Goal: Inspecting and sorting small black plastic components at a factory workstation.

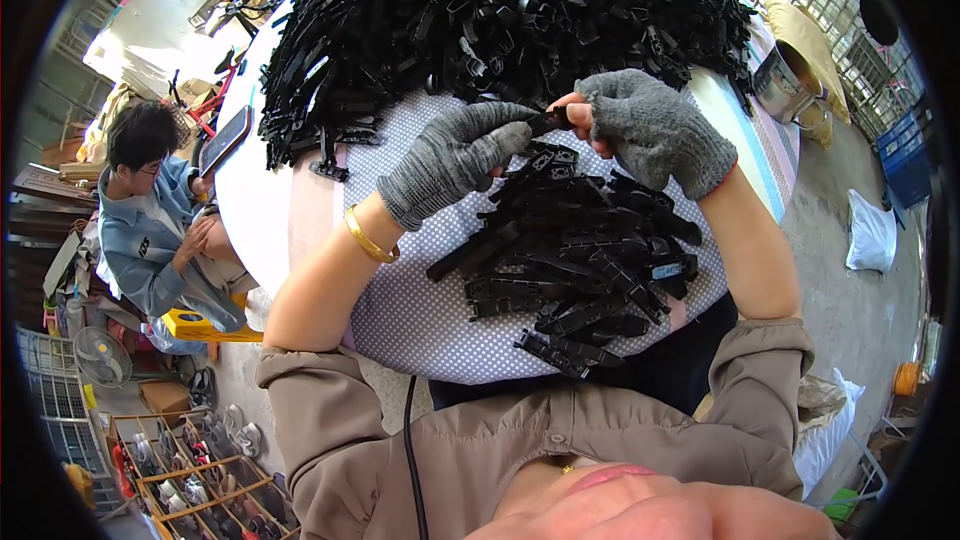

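Both my hands wear grey knitted gloves and meet over the table, holding one small black plastic part (546, 122) between them. My left hand (450, 158), in a full-fingered glove, pinches its left end. At its other end are the bare fingertips of my right hand (650, 130), closed on the part. Just below my hands lies a loose heap of similar long black plastic parts (570, 250) on the dotted tablecloth (400, 315). A much larger mound of black plastic parts (500, 15) covers the far side of the table.
At the left, a person (165, 210) in a light blue jacket sits by the table near a tablet (225, 138). A metal bucket (785, 80) stands beyond the table's right edge. A white sack (870, 230) lies on the floor there. Lower left are a shoe rack (205, 470) and a fan (102, 356).
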Tool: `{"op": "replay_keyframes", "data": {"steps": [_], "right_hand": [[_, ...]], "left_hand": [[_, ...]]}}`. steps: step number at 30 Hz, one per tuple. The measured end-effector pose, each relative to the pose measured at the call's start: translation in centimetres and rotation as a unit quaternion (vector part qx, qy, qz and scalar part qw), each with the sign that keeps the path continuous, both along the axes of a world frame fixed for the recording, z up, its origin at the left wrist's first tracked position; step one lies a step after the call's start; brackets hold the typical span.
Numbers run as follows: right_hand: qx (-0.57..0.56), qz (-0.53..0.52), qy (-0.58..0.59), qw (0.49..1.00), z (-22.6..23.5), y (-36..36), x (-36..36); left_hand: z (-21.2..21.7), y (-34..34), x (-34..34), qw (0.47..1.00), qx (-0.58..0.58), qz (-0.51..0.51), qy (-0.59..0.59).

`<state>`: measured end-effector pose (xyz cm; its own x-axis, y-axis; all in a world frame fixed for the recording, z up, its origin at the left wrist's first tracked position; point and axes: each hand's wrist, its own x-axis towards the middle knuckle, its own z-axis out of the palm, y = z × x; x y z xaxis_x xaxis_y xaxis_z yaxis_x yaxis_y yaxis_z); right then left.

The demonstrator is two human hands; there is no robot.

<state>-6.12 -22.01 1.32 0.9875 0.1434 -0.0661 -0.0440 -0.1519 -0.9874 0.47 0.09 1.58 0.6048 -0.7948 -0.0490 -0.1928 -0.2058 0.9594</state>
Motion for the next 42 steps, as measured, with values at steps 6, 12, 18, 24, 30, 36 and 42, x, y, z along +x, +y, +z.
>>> {"op": "replay_keyframes", "data": {"steps": [6,12,18,24,30,36,42], "right_hand": [[-0.079,-0.029,0.005,0.996,1.3,0.6,-0.6],[-0.111,-0.038,-0.002,0.993,1.1,0.7,-0.6],[-0.078,-0.069,-0.003,0.995,1.4,1.8,-1.2],[-0.099,0.027,-0.158,0.982,0.5,0.6,-0.4],[0.005,0.016,-0.087,0.996,0.2,3.4,-1.3],[0.092,0.042,-0.149,0.984,2.0,4.3,-2.5],[0.262,-0.057,-0.109,0.957,0.3,-0.5,0.9]], "left_hand": [[0.1,0.0,-0.2,0.999,-0.024,-0.025,0.008],[0.0,-0.1,-0.3,1.0,-0.019,-0.005,0.0],[0.2,-0.3,-0.8,0.989,0.013,0.035,-0.144],[0.5,-0.5,-1.1,0.994,0.021,0.006,-0.109],[-0.2,-2.3,-3.5,0.982,0.028,-0.027,-0.184],[-0.1,-2.0,-4.8,0.928,-0.096,0.004,-0.361],[0.3,-2.2,-5.0,0.917,-0.034,-0.092,-0.386]]}}
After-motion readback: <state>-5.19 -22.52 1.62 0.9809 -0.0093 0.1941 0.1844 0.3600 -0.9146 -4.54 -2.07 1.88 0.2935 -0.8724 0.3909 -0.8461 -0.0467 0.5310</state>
